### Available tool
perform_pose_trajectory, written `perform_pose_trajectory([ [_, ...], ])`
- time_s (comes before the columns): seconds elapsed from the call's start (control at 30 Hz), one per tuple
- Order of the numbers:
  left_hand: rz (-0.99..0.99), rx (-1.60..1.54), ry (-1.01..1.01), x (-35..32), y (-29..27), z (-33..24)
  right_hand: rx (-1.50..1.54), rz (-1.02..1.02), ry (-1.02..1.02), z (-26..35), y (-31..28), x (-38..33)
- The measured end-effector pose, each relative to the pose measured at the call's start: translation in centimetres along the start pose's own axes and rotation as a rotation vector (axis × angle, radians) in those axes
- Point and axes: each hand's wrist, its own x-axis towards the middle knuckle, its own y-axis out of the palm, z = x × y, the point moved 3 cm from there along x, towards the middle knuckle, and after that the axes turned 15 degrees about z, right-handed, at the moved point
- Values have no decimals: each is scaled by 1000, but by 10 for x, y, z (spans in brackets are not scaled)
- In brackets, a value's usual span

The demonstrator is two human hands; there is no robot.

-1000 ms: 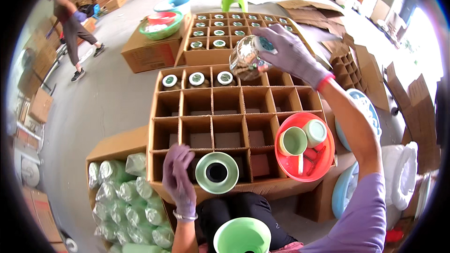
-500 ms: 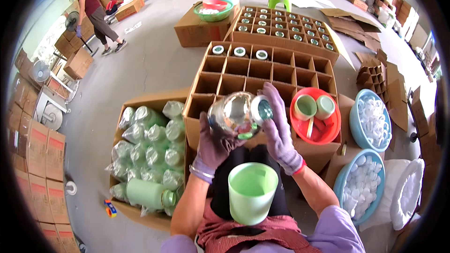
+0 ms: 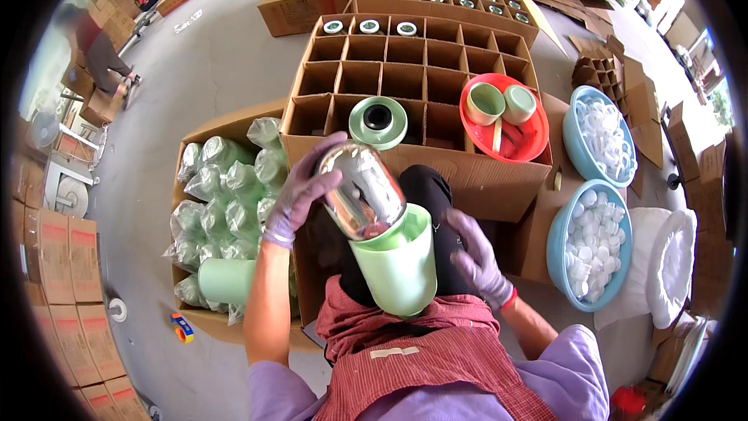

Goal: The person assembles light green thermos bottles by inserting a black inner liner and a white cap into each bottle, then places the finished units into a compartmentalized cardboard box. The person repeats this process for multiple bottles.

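A shiny silvered glass flask liner (image 3: pixel 365 191) is tilted in my gloved left hand (image 3: pixel 305 191), whose fingers wrap its upper left side. The liner's lower end is at the rim of a pale green flask shell (image 3: pixel 401 269), which stands in my lap with its mouth up. How far the liner reaches inside cannot be seen. My gloved right hand (image 3: pixel 479 257) is just right of the shell, fingers apart and holding nothing. A round green collar (image 3: pixel 378 136) with a dark central hole lies on the near edge of the divided carton (image 3: pixel 483 179).
A red basin (image 3: pixel 530 144) with green cups sits on the carton's right. Blue basins of white rings (image 3: pixel 604 136) and white caps (image 3: pixel 592 245) stand farther right. On the left, a box holds bagged green shells (image 3: pixel 226 203) and a bare green shell (image 3: pixel 226 281). A person (image 3: pixel 97 51) is at far left.
The liner has come down and right to the shell's mouth in my left hand. My right hand has let go of it and dropped beside the shell. The collar now shows on the carton.
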Motion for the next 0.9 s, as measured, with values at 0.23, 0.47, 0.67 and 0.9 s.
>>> perform_pose_trajectory([
  [0.23,-240,88,-92,-117,30,76,-190,280,135,-6,74,-90],
  [0.47,-80,-382,131,-173,52,125,289,204,-65,44,73,34],
  [0.67,-173,-1144,-61,-199,39,184,151,361,-420,81,66,102],
  [0.9,-49,-1104,-97,-156,49,180,254,379,-334,77,65,115],
])
